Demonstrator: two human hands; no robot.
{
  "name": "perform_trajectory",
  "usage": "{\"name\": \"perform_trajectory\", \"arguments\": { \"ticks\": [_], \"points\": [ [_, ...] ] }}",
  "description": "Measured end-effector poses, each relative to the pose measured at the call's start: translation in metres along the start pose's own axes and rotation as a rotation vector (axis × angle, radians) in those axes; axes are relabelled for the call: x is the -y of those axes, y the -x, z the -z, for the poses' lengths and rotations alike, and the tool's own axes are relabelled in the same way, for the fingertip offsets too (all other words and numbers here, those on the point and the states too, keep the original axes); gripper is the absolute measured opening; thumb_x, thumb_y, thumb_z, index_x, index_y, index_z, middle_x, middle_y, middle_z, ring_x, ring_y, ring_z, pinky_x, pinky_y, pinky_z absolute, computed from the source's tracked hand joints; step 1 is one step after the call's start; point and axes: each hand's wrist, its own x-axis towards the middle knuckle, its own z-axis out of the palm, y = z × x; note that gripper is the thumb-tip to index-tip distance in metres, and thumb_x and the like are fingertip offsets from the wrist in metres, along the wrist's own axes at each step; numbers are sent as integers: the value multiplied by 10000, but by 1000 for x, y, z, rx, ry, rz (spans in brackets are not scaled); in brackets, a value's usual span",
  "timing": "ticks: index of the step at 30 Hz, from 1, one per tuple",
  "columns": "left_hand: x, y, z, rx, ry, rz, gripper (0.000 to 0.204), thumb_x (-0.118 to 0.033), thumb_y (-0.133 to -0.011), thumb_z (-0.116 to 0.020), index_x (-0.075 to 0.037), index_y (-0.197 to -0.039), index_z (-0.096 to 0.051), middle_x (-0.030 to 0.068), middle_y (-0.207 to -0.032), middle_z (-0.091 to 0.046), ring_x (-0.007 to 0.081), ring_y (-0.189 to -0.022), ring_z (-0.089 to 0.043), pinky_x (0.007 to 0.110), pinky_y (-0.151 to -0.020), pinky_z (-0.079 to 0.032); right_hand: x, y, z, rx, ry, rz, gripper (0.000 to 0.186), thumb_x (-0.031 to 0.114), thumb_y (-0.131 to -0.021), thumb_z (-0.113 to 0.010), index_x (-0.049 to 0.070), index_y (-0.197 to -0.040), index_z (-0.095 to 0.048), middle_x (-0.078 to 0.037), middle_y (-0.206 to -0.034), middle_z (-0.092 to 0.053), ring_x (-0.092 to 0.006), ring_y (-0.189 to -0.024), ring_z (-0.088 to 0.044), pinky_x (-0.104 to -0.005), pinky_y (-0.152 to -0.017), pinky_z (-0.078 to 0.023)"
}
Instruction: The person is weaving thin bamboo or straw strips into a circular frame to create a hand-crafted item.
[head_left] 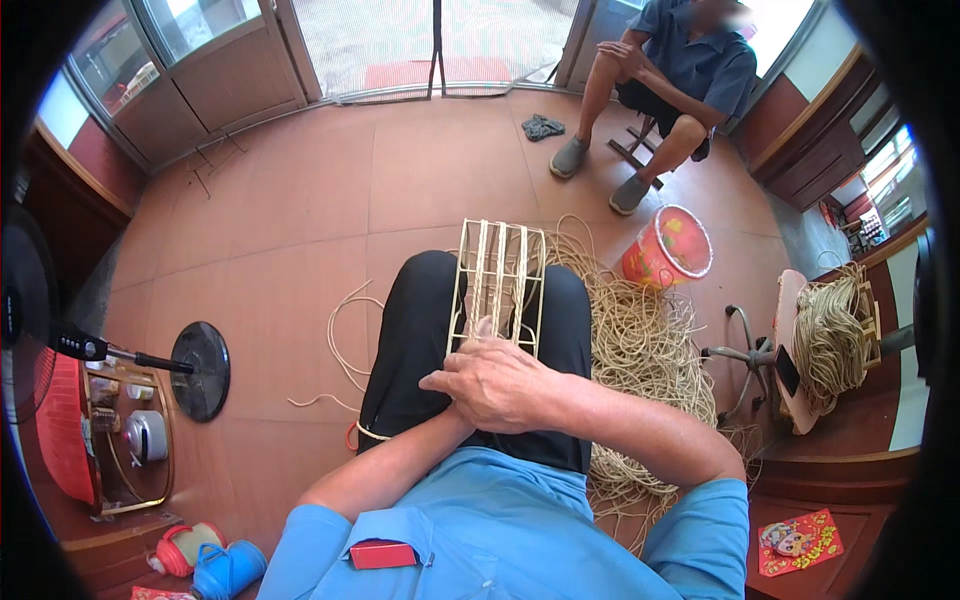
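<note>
A pale narrow rectangular frame stands on my lap between my knees, with strands of cream cord running lengthwise along it. At the frame's near end my right hand lies across my left wrist, its fingers loosely stretched to the left. My left hand is mostly hidden beneath it. Only a few fingers show against the frame and cords, and what they hold, if anything, is not visible. A loop of cord lies round my left thigh, near the hip.
Heaped cord covers the floor to my right, beside a red bucket. A wheeled chair bears more cord and a phone. Ahead right sits a person. A standing fan and a red-covered rack are at left.
</note>
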Motion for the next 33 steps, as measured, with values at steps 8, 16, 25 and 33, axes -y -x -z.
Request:
{"name": "perform_trajectory", "arguments": {
  "ticks": [8, 16, 25, 33],
  "points": [
    [-26, 5, 34, 170, -134, 163, 429, -77, -1039, -620, 2, -1460, -601, 247, -1418, -650, 374, -1354, -641, 510, -1104, -522, 9, 7, 24, -109, 63, 115, 332, 118, -864, -732, 82, -1194, -721, -82, -1031, -649, -285, -1034, -676, -414, -903, -578],
    [-74, 25, 122, 186, -173, 71, 203, -46, -1022, -697, 33, -1208, -719, 213, -1093, -733, 425, -1022, -732, 477, -883, -603, 14, 11, 17, -139, 430, 261, 134, 258, -943, -682, 141, -978, -737, 20, -1002, -633, -164, -1003, -607, -317, -798, -498],
    [-68, 7, 144, -50, 114, 439, 148, -81, -1081, -695, -2, -1172, -781, 94, -987, -784, 157, -868, -746, 316, -779, -595, 20, 13, 20, -119, 543, 295, 130, 251, -949, -668, 137, -959, -729, 20, -991, -622, -153, -974, -600, -306, -777, -490],
    [-70, -11, 144, -169, 183, 375, 140, -95, -1098, -696, -13, -1164, -788, 53, -974, -767, 124, -841, -709, 291, -767, -576, 16, 20, 41, -136, 347, 182, 227, 223, -930, -667, 107, -1124, -678, -23, -943, -569, -179, -853, -614, -351, -749, -522]
  ]
}}
